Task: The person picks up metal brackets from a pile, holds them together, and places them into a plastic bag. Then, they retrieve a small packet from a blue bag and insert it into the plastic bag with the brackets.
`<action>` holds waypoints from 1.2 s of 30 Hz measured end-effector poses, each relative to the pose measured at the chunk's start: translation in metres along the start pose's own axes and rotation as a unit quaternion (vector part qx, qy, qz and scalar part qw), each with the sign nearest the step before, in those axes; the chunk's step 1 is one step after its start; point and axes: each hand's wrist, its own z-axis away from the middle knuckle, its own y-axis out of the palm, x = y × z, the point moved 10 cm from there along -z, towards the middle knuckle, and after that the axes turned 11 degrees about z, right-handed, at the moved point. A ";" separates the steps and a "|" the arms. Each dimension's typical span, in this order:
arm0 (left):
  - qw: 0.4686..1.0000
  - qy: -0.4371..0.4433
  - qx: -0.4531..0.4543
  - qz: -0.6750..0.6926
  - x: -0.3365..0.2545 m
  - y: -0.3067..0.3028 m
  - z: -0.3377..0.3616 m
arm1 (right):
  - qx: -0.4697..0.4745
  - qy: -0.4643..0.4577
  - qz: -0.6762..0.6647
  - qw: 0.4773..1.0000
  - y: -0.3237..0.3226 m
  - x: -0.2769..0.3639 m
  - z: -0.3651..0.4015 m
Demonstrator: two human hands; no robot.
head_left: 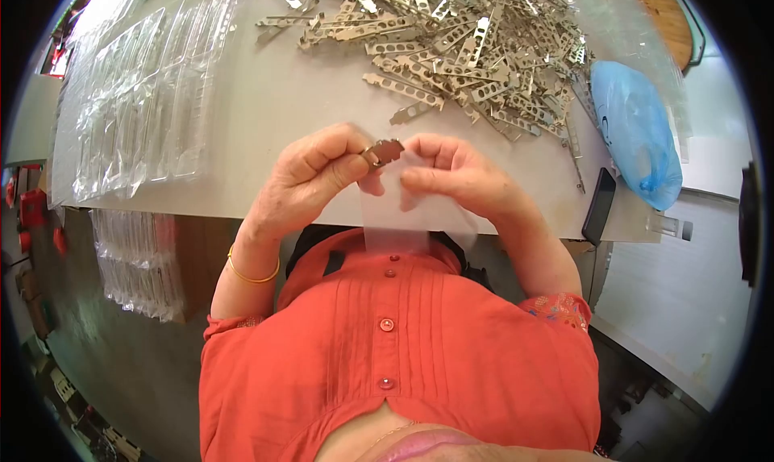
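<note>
Between thumb and fingers, my left hand [322, 168] grips a small metal bracket [384, 152] at the table's front edge. My right hand [455, 176] is closed on a thin translucent sheet [395, 220], which hangs over the edge in front of the red shirt. The bracket's right end lies close to the right fingertips; whether they touch cannot be made out. Beyond my hands, a large heap of perforated metal brackets [484, 59] covers the back right of the table.
Clear plastic trays [145, 99] lie on the table [274, 123] at the left, with more plastic trays [139, 260] below its edge. A blue plastic bag [637, 131] and a dark phone [599, 206] are at the right.
</note>
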 end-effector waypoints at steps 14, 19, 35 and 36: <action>0.991 -0.078 -0.109 -0.020 0.034 -0.029 0.014 | -0.427 -0.210 0.126 0.870 -0.119 0.060 0.141; 0.994 -0.070 -0.066 0.043 0.041 -0.015 0.013 | -0.658 -0.209 0.346 0.636 -0.180 0.078 0.278; 0.987 -0.125 -0.071 0.065 0.052 0.002 0.016 | -0.473 0.410 0.678 0.385 -0.350 0.095 0.328; 0.987 -0.133 -0.065 0.063 0.054 0.003 0.017 | -0.472 0.407 0.680 0.386 -0.359 0.096 0.329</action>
